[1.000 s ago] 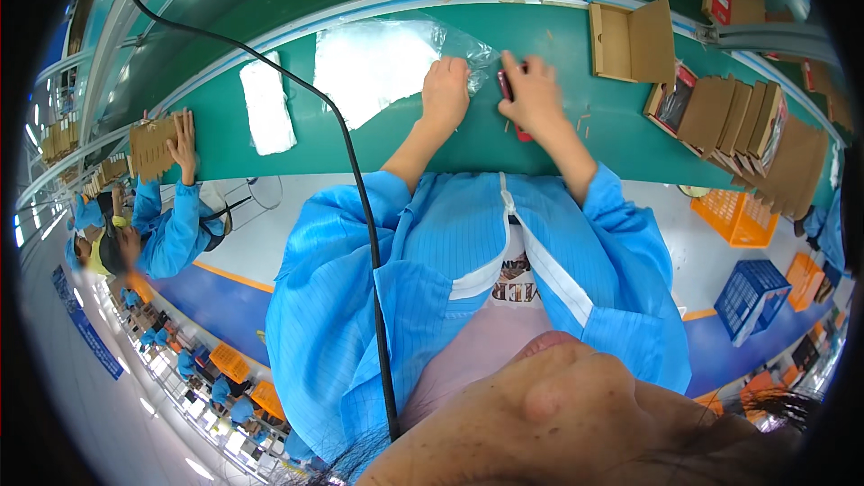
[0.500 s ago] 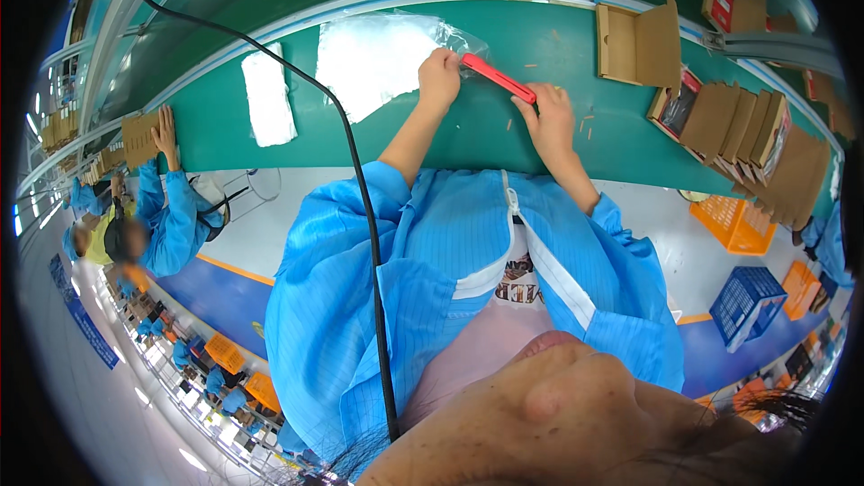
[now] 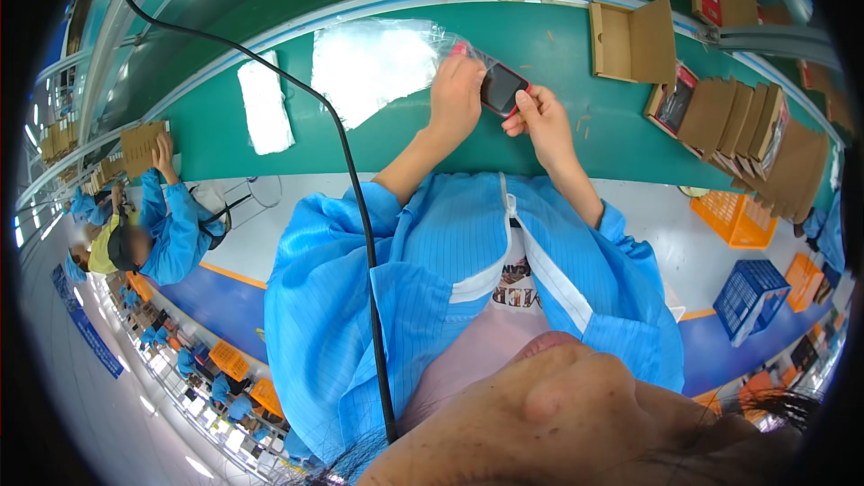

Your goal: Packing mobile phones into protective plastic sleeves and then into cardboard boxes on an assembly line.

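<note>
Basically, we had the red-edged handset (image 3: 504, 87) between our right hand (image 3: 545, 123), fingers clamped on one end, and left hand (image 3: 457, 92), fingers curled over the other, exact grip hidden. Probably light, stiff, slick-faced, fragile; edges looked safest to hold.

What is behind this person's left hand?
Past the left hand, a red device shows: one red end and a dark face. The hand covers part of its left side, so what is there cannot be seen.
</note>
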### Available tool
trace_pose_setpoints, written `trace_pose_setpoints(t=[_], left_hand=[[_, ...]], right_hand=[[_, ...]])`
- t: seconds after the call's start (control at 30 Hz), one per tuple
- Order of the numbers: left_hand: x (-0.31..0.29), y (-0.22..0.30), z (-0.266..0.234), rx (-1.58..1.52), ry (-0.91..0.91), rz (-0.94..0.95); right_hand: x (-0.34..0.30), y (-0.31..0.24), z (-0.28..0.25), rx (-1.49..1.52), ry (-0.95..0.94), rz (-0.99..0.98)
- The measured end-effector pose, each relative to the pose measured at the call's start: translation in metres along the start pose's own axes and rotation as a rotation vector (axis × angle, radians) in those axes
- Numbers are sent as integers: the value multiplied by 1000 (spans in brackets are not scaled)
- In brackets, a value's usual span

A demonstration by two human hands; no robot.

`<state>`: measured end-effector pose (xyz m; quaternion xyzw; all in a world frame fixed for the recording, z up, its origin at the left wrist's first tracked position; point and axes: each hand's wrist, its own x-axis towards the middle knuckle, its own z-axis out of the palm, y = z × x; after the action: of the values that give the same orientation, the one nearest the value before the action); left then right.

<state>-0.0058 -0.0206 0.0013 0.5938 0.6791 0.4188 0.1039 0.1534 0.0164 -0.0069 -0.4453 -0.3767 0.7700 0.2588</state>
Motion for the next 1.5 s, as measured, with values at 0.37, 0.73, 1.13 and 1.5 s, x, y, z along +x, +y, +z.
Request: trace_pose_setpoints(t=[0.37,0.73,1.13,1.5], left_hand=[[7,17,10,-70,7,54],[-22,43,6,-58,-65,76],[12,13,15,-1498,-466,-1366],[65,53,74,-988,-678,-887]], right_hand=[[-11,2,-3,-195,32,-69],[-4,-11,-24,402,-64,251],[-19,-31,-27,-176,-108,-129],[-29,-40,-112,-1104,686,-413]])
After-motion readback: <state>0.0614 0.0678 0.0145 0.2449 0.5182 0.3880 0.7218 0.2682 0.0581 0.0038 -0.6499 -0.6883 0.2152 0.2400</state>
